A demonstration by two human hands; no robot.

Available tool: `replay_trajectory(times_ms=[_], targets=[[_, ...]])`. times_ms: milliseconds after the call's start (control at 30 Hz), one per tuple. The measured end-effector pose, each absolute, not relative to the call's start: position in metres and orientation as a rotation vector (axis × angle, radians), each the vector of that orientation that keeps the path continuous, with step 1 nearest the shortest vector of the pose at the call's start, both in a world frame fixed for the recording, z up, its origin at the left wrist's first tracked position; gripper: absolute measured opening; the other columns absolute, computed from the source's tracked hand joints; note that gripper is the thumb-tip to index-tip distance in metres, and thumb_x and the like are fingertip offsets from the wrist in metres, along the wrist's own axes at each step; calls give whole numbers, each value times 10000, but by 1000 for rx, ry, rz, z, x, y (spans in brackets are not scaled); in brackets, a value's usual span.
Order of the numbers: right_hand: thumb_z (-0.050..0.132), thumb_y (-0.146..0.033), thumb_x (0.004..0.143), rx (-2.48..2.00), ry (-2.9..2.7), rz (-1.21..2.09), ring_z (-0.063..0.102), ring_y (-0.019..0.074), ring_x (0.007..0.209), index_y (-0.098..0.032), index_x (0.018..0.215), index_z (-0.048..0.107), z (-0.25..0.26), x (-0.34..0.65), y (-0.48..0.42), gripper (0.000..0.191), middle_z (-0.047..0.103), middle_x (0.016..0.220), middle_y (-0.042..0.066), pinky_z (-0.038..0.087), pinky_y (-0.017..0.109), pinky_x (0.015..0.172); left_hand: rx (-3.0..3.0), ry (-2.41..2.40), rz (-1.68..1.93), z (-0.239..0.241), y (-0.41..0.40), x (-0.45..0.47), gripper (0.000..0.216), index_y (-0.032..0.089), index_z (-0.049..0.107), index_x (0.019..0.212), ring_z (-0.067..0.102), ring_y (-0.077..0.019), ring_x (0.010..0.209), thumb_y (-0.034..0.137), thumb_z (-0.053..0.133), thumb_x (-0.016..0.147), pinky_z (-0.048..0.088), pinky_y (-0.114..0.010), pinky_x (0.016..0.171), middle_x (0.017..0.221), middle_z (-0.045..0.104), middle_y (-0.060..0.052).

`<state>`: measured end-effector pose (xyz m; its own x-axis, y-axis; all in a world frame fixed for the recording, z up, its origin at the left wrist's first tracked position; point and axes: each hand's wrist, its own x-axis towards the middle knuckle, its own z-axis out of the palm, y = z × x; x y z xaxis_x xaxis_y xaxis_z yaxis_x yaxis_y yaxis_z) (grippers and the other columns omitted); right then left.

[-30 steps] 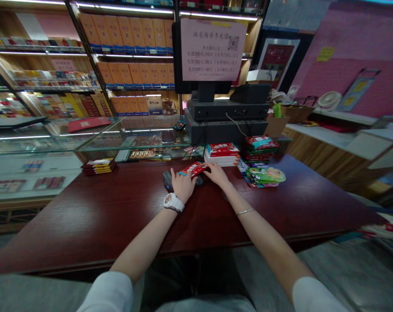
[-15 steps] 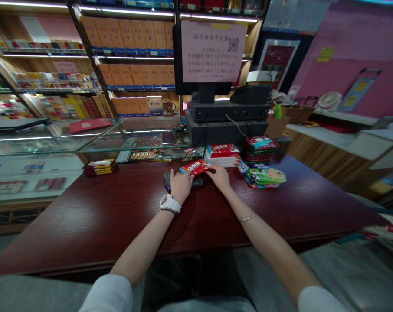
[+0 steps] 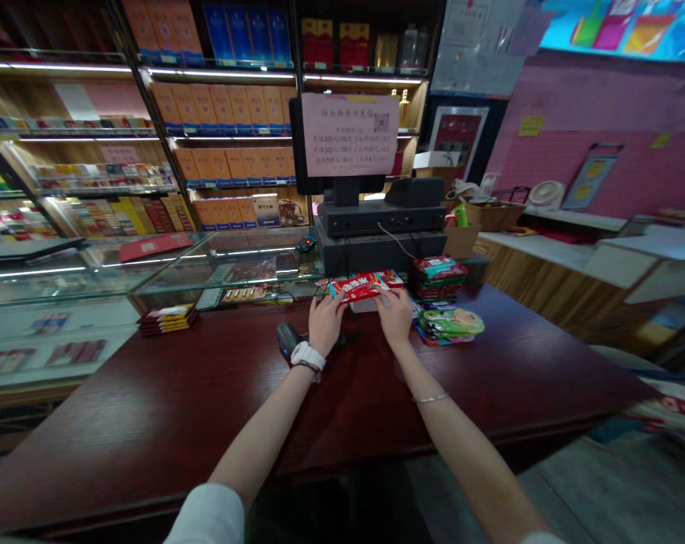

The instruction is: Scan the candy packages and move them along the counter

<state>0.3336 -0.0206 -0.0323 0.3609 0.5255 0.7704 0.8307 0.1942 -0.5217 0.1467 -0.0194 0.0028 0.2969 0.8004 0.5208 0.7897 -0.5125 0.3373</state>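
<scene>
Both my hands hold a flat red snack packet [image 3: 358,287] lifted above the dark red wooden counter [image 3: 206,408]. My left hand [image 3: 325,323], with a white watch on the wrist, grips the packet's left end. My right hand [image 3: 395,313], a thin bracelet on its wrist, grips the right end. A dark handheld barcode scanner [image 3: 287,339] lies on the counter just left of my left wrist. Right behind the packet sits a stack of similar red and white packets [image 3: 391,278].
A black cash register with a paper notice [image 3: 349,134] on its screen stands behind. Stacks of red and green packets [image 3: 440,269] and green sachets [image 3: 450,323] lie to the right. A small dark pile [image 3: 168,319] is at the left, beside a glass display case [image 3: 150,264] and shelves of boxes.
Both hands have lifted the red packet up off the scanner and moved it away toward the register. The camera view has tilted upward.
</scene>
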Motion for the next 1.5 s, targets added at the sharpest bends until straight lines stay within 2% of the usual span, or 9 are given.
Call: replay_trajectory(times_ms=[300,467,600,733,867,967,1133,1267,1500], targets=[[581,-266,889,-1599,-1087,-324,590,243,995,-236,1116,737,-41,369,-13,277,618,1050,91,441,411,940,2511,1454,1072,5,3,202,344,226,607,1316,616,-230,1180,304,487,1003,385,-408,1101,1240,699,-97],[583,-277,881,-1538,-1074,-323,589,247,1072,-219,1190,689,-51,378,-3,332,616,1147,114,458,404,964,2488,1512,1043,0,13,219,372,249,593,1346,615,-239,1138,336,456,1011,433,-381,1029,1237,677,-100],[561,-305,900,-1486,-1095,-290,591,244,1117,-212,1236,651,-59,382,6,361,619,1213,125,469,400,982,2493,1605,1103,-5,22,225,359,286,623,1318,603,-238,1120,347,464,1002,447,-388,1012,1221,635,-107],[533,-272,900,-1476,-1122,-274,599,249,1129,-198,1251,637,-64,384,15,374,621,1203,135,481,402,988,2527,1613,1227,-12,29,226,341,272,669,1247,598,-248,1113,319,438,1000,464,-422,1017,1201,627,-118],[492,-205,893,-1552,-1130,-353,548,280,1219,-172,1317,580,-62,378,16,433,584,1309,170,449,463,1032,2532,1683,1323,-14,25,230,357,222,646,1271,558,-293,1229,264,455,974,387,-514,1122,1308,611,-141],[479,-161,881,-1634,-1205,-456,475,301,1314,-168,1343,558,-58,370,10,468,519,1420,175,363,533,1109,2628,1671,1285,-15,11,236,431,158,588,1351,476,-320,1354,200,452,943,274,-553,1202,1434,543,-165],[432,-99,871,-1589,-1427,-491,528,236,1265,-200,1209,656,-53,362,-1,418,627,1308,110,235,528,1203,2728,1576,1092,-30,-11,245,526,128,481,1458,394,-310,1442,202,430,941,201,-578,1236,1506,487,-172],[423,-92,864,-1619,-1432,-465,543,244,1240,-192,1194,676,-53,363,-4,428,654,1275,111,231,543,1200,2737,1574,1047,-42,-12,243,601,148,409,1512,302,-310,1498,181,449,913,206,-572,1237,1581,397,-146],[433,-83,847,-1715,-1452,-402,489,277,1320,-189,1314,616,-55,363,-2,512,593,1395,120,259,561,1183,2733,1550,1016,-45,-6,242,648,182,382,1530,215,-325,1527,227,509,896,188,-577,1236,1636,274,-131]])
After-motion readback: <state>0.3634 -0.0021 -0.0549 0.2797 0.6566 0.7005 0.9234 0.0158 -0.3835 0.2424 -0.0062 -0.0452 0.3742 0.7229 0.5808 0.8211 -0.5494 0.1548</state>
